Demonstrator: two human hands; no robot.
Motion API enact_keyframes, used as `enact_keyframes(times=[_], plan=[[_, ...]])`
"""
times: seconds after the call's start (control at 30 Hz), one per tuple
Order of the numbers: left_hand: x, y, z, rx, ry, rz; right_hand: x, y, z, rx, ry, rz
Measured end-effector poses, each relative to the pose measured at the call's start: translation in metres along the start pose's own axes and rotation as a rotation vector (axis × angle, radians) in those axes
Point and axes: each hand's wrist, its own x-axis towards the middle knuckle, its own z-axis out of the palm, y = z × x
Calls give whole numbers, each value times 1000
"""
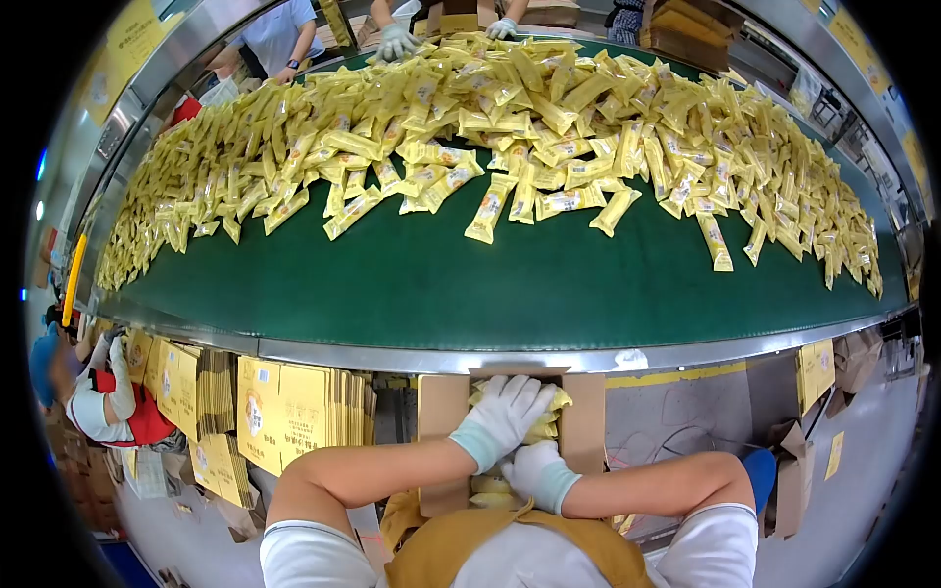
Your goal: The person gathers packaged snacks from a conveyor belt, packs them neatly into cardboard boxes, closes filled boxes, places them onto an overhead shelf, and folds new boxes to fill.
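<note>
My left hand (505, 414), in a white glove, is bent over several yellow snack packets (545, 427) inside an open cardboard carton (443, 431). My right hand (541, 472), gloved too, is closed against the near side of these packets, just below my left. More packets show in the carton's near part, beneath my hands. The carton stands in front of my body, flaps spread, against the edge of the conveyor. Part of the packets under my palms is hidden.
A large heap of yellow packets (549, 98) covers the far part of the green belt (470, 294). Flat folded cartons (284, 416) stand at left, near a co-worker in a red apron (152, 416). Across the belt are co-workers' gloved hands (396, 42). A metal rim (323, 355) borders the belt.
</note>
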Motion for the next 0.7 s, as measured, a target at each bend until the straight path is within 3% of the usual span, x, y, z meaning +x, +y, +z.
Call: enact_keyframes(times=[0.1, 0.27, 0.37, 0.4, 0.43, 0.47, 0.5, 0.53, 0.57, 0.6, 0.67, 0.7], plan=[[-3, 0, 14, -72, -66, -52, 18, 9, -1, -188, -85, -178], [12, -7, 17, -180, -593, -44, 6, 32, -41, -24, -280, -292], [20, -25, -22, -211, -725, 57, -3, 75, -95, 258, -321, -425], [59, -49, -84, -443, -1216, 98, -11, 96, -135, 323, -273, -443], [66, -70, -107, -552, -1162, 153, -32, 125, -162, 644, -56, -397], [56, -100, -114, -676, -857, 250, -44, 154, -183, 827, 187, -429], [89, -130, -147, -876, -1063, 308, -49, 186, -196, 770, 394, -317], [81, -159, -148, -1167, -629, 189, -47, 209, -209, 1074, 487, -80], [92, -189, -137, -988, -407, 123, -24, 246, -209, 911, 792, 24], [105, -210, -136, -975, -245, -128, 9, 295, -203, 670, 1023, 125], [142, -256, -86, -372, -13, -578, 58, 337, -208, 386, 1186, 305], [156, -276, -58, 8, 105, -738, 88, 354, -208, 469, 1169, 412]])
